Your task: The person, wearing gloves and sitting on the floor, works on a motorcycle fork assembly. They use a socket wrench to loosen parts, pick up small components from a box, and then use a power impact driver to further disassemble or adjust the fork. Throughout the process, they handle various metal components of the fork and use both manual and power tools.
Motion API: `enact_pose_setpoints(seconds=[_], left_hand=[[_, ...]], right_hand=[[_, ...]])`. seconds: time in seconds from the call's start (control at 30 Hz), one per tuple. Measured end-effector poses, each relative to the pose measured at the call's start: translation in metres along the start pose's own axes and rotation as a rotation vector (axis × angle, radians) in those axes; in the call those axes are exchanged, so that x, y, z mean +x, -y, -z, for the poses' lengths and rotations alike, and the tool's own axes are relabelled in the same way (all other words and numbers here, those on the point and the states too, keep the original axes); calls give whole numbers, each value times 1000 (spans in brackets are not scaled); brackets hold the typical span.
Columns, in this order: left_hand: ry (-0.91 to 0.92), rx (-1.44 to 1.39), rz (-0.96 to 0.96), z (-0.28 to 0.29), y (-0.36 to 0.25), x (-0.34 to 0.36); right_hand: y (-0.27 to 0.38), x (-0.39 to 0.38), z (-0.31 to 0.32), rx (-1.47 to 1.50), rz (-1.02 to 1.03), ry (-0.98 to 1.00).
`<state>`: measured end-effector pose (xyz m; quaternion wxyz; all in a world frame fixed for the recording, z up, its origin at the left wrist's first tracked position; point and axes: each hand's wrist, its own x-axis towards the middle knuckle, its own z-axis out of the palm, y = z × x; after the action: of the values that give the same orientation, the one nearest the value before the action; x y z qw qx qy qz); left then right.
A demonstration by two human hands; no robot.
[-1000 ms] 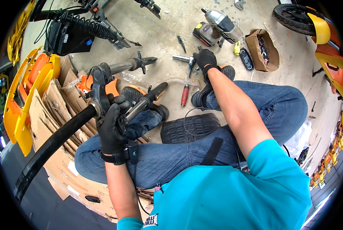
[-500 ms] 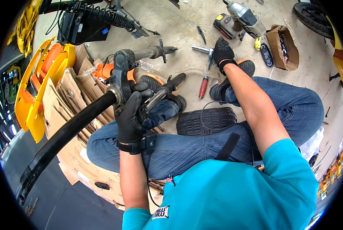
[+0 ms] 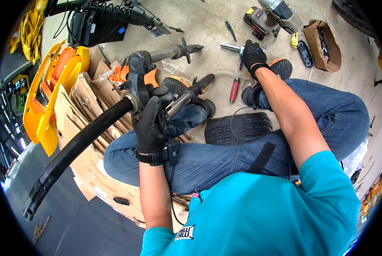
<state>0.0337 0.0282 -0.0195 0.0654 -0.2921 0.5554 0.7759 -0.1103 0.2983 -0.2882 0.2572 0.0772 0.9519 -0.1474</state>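
Observation:
My left hand (image 3: 150, 123), in a black glove, is closed around the crown end of a two-legged fork (image 3: 136, 81) with a long black steering tube (image 3: 78, 147). The fork lies tilted across my left thigh, its tube toward the lower left and its legs (image 3: 174, 52) pointing to the upper right. My right hand (image 3: 254, 54), also gloved in black, is curled, palm down, low over the floor. Beside its fingers lies a silver T-shaped socket wrench (image 3: 231, 46); a red-handled tool (image 3: 234, 89) lies just below. What those fingers hold, if anything, is hidden.
A cordless impact wrench (image 3: 280, 16) and an open cardboard box (image 3: 322, 45) of small parts lie beyond my right hand, with a small black display unit (image 3: 304, 53) between. Flattened cardboard (image 3: 86, 158) and yellow-orange fenders (image 3: 63, 94) are at left. A black ribbed mat (image 3: 238, 128) lies between my legs.
The whole view has shifted slightly, so things appear a little farther right and the far floor things higher. Both hands keep nearly the same places relative to the fork and wrench.

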Motion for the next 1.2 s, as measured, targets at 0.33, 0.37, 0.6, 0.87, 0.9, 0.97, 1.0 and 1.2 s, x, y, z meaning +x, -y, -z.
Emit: enact_pose_setpoints(seconds=[0.33,0.37,0.6,0.87,0.9,0.97,1.0,1.2], left_hand=[[95,73,-135,-1,3,-4],[85,30,-107,-1,3,-4],[72,26,-79,-6,-1,-4],[-41,-21,-10,-21,-11,-1],[-48,-39,5,-18,-9,0],[-62,-17,4,-17,-11,0],[-71,-10,6,-17,-10,0],[-11,37,-36,-11,-4,3]], right_hand=[[-14,31,9,49,56,10],[-5,31,19,69,100,-30],[106,-20,123,1380,470,635],[157,-101,157,1406,726,919],[156,-102,155,1383,730,937],[156,-103,153,1335,736,969],[156,-105,154,1335,746,954],[154,-103,152,1316,773,856]])
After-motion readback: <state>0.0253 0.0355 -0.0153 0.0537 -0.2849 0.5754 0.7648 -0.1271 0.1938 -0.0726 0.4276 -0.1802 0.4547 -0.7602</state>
